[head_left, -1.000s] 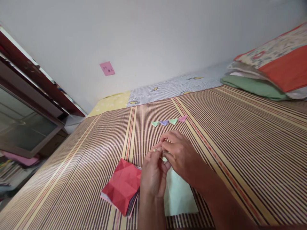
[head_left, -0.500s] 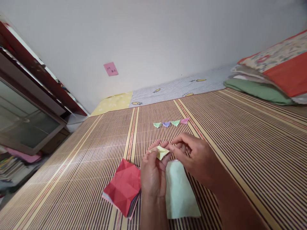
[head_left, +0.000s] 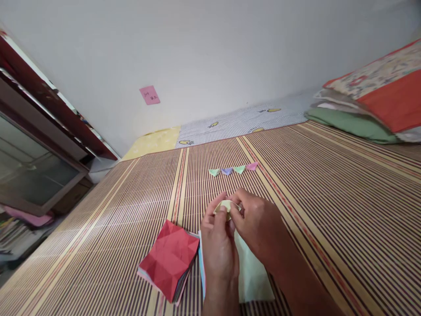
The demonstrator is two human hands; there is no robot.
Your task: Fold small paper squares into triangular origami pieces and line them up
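Observation:
Between both hands is a small pale yellow folded paper (head_left: 226, 206). My left hand (head_left: 219, 237) grips its left and lower side, thumb on top. My right hand (head_left: 258, 221) pinches its right side with thumb and fingers. Beneath my hands lies a pale green paper stack (head_left: 253, 276), partly covered. To the left sits a pile of creased papers with a red sheet (head_left: 171, 259) on top. Beyond my hands, several small folded triangles form a row: a green one (head_left: 214, 172), a purple one (head_left: 226, 171), another green one (head_left: 239, 169) and a pink one (head_left: 252, 166).
A striped mat (head_left: 131, 228) covers the surface. Folded bedding with a green layer (head_left: 351, 125) is piled at the back right. A pink note (head_left: 149, 95) is on the wall. At the left stands a glass-fronted cabinet (head_left: 29, 166).
My right hand has moved left and closed on the yellow paper's right side. My left hand has shifted slightly right, uncovering more of the papers beside the red sheet.

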